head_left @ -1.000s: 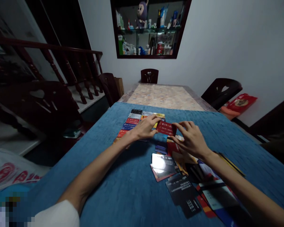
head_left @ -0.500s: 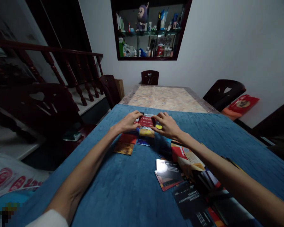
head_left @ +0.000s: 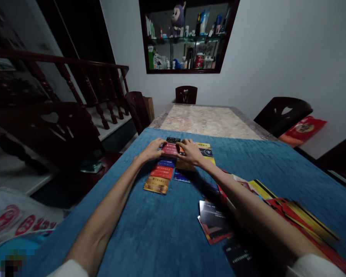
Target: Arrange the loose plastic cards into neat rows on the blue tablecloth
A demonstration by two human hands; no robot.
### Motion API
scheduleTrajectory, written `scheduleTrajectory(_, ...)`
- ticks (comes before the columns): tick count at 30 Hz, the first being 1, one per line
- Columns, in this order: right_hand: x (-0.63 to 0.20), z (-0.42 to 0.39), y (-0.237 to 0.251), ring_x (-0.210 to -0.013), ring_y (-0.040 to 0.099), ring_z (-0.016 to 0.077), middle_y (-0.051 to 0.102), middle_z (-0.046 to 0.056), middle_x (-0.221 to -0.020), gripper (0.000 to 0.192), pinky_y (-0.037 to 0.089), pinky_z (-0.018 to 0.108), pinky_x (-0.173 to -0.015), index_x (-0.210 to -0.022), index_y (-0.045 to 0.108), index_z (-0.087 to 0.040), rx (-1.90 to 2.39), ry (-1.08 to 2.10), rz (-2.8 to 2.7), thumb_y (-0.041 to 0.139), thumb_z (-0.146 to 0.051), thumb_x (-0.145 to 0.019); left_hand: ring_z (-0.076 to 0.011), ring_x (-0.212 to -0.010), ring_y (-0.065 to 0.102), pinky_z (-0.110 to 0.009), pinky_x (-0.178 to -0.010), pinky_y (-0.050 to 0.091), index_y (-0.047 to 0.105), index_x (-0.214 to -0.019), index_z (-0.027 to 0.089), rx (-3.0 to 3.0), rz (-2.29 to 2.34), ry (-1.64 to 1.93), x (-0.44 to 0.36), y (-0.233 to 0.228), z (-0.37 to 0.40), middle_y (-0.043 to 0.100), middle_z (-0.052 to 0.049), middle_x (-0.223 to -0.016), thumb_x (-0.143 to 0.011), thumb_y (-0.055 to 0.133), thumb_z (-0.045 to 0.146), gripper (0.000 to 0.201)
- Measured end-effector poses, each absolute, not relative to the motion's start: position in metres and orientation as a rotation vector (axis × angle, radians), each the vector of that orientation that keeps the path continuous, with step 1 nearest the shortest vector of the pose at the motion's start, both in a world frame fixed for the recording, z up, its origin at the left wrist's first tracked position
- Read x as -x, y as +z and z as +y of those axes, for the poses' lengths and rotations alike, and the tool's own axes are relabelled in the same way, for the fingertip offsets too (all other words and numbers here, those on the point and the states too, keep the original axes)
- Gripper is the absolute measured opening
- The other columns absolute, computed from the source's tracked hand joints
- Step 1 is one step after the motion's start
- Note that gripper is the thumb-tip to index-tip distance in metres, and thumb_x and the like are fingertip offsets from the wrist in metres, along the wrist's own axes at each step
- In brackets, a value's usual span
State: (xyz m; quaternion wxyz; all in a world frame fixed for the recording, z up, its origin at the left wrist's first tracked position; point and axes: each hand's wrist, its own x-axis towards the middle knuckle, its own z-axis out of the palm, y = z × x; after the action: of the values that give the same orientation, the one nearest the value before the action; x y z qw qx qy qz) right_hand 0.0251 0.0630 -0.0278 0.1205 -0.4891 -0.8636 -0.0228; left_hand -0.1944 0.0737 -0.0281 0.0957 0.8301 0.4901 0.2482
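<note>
Head view, the only one: since half a second ago, the red card [head_left: 170, 149] shifts leftward, from above the second column of laid-out cards to the upper part of the left column. It now lines up below the black card [head_left: 173, 140] and above the blue card [head_left: 165, 162], which suggests it is being matched to that column; whether it rests on the cards or hangs just over them, I cannot tell. The left hand [head_left: 153, 151] has thumb and fingers closed on the card's left end, and the right hand [head_left: 190, 152] appears to pinch its right end, so the card is held between the two.

Further down the left column lie an orange-red card [head_left: 161, 171] and a gold card [head_left: 157, 184], now uncovered by the left arm. Beside them, the right hand and wrist hide part of the second column; its dark blue card [head_left: 183, 176] shows at the near end, and a yellow-and-black card [head_left: 208, 152] shows beyond the wrist. Nearer the person, the right forearm crosses the loose cards, covering many; a dark card [head_left: 215, 213] and red-and-yellow cards [head_left: 308, 219] show on either side. Everything lies on a blue cloth [head_left: 121, 238], with the bare patterned tabletop [head_left: 202, 119] beyond.
</note>
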Motion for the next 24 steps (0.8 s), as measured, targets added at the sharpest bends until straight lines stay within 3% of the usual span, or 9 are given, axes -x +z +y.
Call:
scheduleTrajectory(5, -0.017, 0.071, -0.033, -0.115, 0.047, 0.0328, 0.056, 0.014, -0.13, 0.041, 0.044, 0.043, -0.084, -0.128, 0.059, -0.025, 1.463, -0.024, -2.548, 0.058, -0.043, -0.091, -0.02, -0.091, 0.066, -0.03, -0.088, 0.054, 0.07, -0.112, 0.014, -2.404, 1.519, 0.733, 0.198, -0.043, 0.08, 0.068, -0.008, -0.108, -0.067, 0.061, 0.009, 0.046)
scheduleTrajectory(17, -0.011, 0.081, -0.045, -0.12, 0.046, 0.0335, 0.06, 0.012, -0.126, 0.036, 0.042, 0.043, -0.087, -0.121, 0.066, -0.028, 1.494, 0.052, -2.569, 0.057, -0.047, -0.091, -0.024, -0.097, 0.066, -0.034, -0.093, 0.053, 0.074, -0.111, 0.012, -2.449, 1.57, 0.695, 0.2, -0.064, 0.091, 0.072, -0.009, -0.104, -0.068, 0.056, 0.008, 0.047)
scheduleTrajectory(24, -0.008, 0.082, -0.049, -0.117, 0.048, 0.0322, 0.064, 0.011, -0.122, 0.031, 0.04, 0.04, -0.086, -0.117, 0.07, -0.028, 1.532, 0.069, -2.567, 0.053, -0.039, -0.093, -0.0245, -0.094, 0.067, -0.032, -0.088, 0.053, 0.077, -0.1, 0.013, -2.463, 1.544, 0.607, 0.198, -0.066, 0.092, 0.074, -0.007, -0.097, -0.075, 0.054, 0.016, 0.034)
